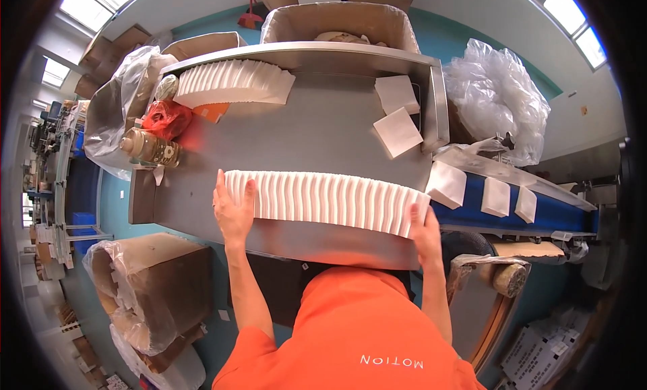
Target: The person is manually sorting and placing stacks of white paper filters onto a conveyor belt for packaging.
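A long row of white folded napkins (323,200) stands on edge across the steel table (317,130). My left hand (232,211) presses flat against the row's left end. My right hand (426,233) presses against its right end, near the table's front right corner. Both hands squeeze the row between them. A second, shorter row of white napkins (232,81) lies at the back left of the table. Two loose napkin stacks (397,124) sit at the back right.
A blue conveyor (539,211) on the right carries three white napkin stacks. A bottle (148,147) and a red bag (165,117) sit at the table's left end. Open cardboard boxes stand behind the table and at the lower left (151,289). A clear plastic bag (499,93) bulges at the back right.
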